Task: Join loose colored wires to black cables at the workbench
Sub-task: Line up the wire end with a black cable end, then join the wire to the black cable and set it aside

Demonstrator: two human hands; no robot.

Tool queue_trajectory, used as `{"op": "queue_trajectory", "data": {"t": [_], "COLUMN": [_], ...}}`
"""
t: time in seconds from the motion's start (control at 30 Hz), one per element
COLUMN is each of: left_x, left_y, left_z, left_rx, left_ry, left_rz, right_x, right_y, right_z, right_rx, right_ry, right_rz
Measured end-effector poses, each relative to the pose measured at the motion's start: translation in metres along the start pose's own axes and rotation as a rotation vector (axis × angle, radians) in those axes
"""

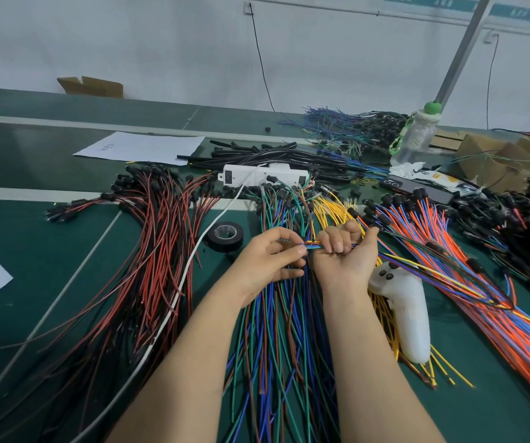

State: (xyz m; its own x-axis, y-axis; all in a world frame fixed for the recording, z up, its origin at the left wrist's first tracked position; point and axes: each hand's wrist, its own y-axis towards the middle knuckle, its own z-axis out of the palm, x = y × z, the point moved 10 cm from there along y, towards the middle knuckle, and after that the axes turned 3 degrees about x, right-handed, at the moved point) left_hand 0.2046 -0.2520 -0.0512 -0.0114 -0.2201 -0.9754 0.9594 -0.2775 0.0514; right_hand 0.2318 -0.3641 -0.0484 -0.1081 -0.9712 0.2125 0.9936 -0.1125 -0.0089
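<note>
left hand (pixel 270 260) pinches wire bundle (pixel 311 245) ends | right hand (pixel 345 251) palm-up, fisted round it

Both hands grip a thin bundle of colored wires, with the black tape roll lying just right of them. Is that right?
Not quite. In the head view the black tape roll lies left of the hands, beside the left hand. The right hand and left hand do grip the bundle of colored wires.
</note>
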Motion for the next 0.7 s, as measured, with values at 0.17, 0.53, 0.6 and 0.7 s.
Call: {"op": "queue_trajectory", "data": {"t": [0.17,0.53,0.6,0.7], "left_x": [-0.003,-0.004,0.0,0.004], "left_y": [0.001,0.005,0.007,0.009], "left_z": [-0.002,-0.012,-0.014,-0.003], "left_rx": [-0.044,-0.212,-0.217,-0.183], "left_ry": [0.079,0.044,-0.183,-0.395], "left_rz": [0.039,0.093,0.056,-0.007], "right_x": [0.001,0.002,0.0,-0.012], "right_y": [0.0,0.001,0.0,-0.002], "right_z": [-0.003,-0.002,-0.001,0.003], "right_rx": [-0.027,-0.043,-0.026,-0.004], "right_ry": [-0.008,-0.026,-0.034,-0.092], "right_rz": [-0.02,-0.05,-0.033,0.006]}}
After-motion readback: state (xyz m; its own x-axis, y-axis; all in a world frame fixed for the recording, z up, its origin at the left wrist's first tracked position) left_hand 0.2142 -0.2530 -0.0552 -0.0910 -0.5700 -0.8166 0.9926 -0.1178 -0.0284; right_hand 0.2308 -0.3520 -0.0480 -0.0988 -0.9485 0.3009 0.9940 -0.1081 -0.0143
